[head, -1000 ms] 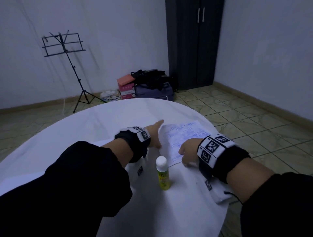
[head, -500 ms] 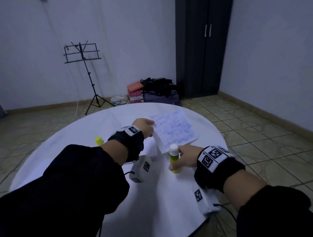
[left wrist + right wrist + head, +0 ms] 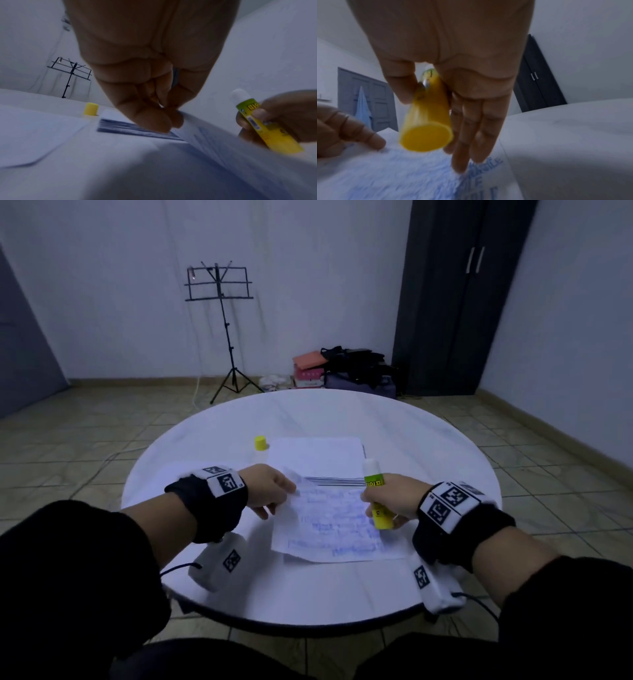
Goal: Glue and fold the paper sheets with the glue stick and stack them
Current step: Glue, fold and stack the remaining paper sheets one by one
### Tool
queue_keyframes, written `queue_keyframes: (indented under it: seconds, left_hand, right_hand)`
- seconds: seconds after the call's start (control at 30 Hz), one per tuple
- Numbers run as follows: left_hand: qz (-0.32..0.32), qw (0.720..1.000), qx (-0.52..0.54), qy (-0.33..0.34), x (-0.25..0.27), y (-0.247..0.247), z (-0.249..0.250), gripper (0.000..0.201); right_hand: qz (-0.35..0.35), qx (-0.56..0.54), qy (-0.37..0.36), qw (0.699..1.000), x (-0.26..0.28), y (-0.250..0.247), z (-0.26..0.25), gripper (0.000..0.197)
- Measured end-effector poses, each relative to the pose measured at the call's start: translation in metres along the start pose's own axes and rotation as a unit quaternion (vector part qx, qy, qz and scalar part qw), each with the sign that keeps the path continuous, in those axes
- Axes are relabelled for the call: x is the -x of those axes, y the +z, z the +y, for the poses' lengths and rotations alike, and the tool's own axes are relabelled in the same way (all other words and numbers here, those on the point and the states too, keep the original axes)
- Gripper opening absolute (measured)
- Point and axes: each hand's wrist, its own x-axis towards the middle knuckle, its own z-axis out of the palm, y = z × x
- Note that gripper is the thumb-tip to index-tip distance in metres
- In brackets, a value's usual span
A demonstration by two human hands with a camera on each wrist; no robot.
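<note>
A paper sheet (image 3: 329, 525) covered in blue handwriting lies on the round white table (image 3: 308, 594) in front of me. My left hand (image 3: 274, 491) pinches the sheet's far left corner (image 3: 187, 121) between thumb and fingers. My right hand (image 3: 390, 501) grips a yellow glue stick (image 3: 376, 498) with its white top up, over the sheet's right edge; the stick's yellow base (image 3: 426, 138) fills the right wrist view. A stack of paper sheets (image 3: 318, 460) lies just beyond, dark-edged. A yellow cap (image 3: 260, 442) stands left of the stack.
More white paper (image 3: 34, 135) lies on the table's left side. A music stand (image 3: 222, 313), bags (image 3: 352, 371) on the tiled floor and a dark wardrobe (image 3: 455, 302) are behind the table. The table's near edge (image 3: 308, 626) is close to my body.
My right hand lifted the glue stick off the table and holds it over the sheet. My left hand drew the written sheet nearer, in front of the stack. The head view swung.
</note>
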Motion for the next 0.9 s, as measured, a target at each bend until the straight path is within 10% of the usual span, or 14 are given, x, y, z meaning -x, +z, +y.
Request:
queue_keyframes:
  seconds: [0.27, 0.6, 0.9]
  left_hand:
    - [-0.015, 0.933, -0.358, 0.017, 0.018, 0.009, -0.039, 0.071]
    - [-0.081, 0.913, -0.385, 0.105, 0.013, 0.009, -0.054, 0.061]
    - [-0.068, 0.909, -0.398, 0.103, 0.011, 0.013, -0.055, 0.066]
  right_hand:
    - [0.054, 0.060, 0.025, 0.996, -0.008, 0.034, -0.029, 0.034]
    - [0.141, 0.069, -0.123, 0.980, -0.034, 0.061, -0.077, 0.025]
    - [0.103, 0.175, -0.096, 0.974, -0.055, 0.092, -0.097, 0.033]
